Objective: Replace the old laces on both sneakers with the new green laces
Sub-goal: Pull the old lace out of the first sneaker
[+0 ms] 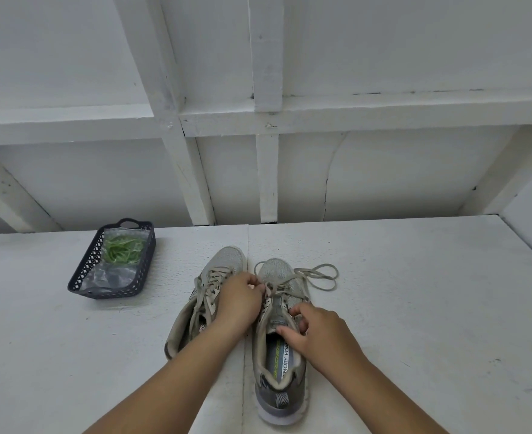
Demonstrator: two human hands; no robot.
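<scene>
Pinching the old lace (316,277) on the right sneaker (279,333) with left hand (238,303), right hand (313,332) gripping the tongue. Pulling slowly, row by row. Green laces (123,250) waiting in the basket (83,272).

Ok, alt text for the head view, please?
Both hands work the old lace on the right sneaker: left hand pinching it, right hand at the tongue. Left sneaker alongside; basket with green laces far left.
</scene>
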